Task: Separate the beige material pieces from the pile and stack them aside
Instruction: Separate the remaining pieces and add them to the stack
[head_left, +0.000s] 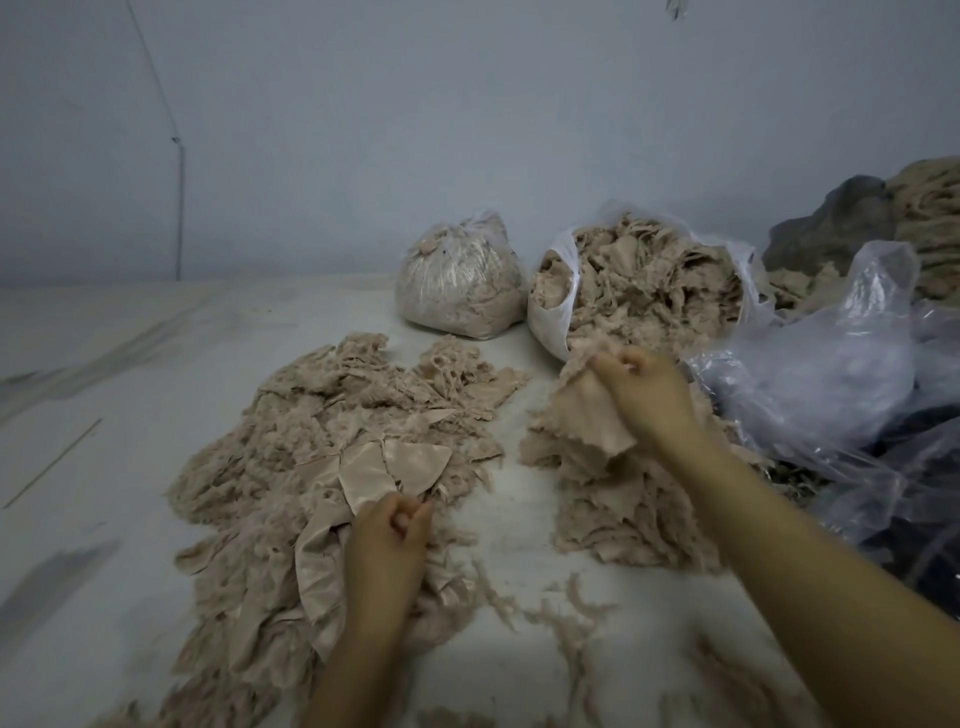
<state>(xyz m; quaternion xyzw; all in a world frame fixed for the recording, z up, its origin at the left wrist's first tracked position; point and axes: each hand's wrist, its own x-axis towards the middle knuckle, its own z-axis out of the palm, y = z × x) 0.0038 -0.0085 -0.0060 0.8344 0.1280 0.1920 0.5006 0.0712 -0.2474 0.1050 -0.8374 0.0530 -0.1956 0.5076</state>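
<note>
On the pale floor (130, 364), two beige heaps lie apart: a wide loose pile (322, 441) to the left and a tighter stack (613, 499) to the right. Left hand (387, 540) sits at the pile's near edge, fingers curled and pinching a smooth piece (384, 467). Right hand (641, 389) curls its fingers round a frayed piece (587, 415) above the stack, close to the open bag (639, 280). Frayed edges probably snag neighbours, so a quick pull could drag extra scraps out with the chosen piece. Dropping the right piece carelessly could let it slide off, or blur the gap between the heaps. Loose threads (561, 618) nearby could cling to whatever passes over them.
</note>
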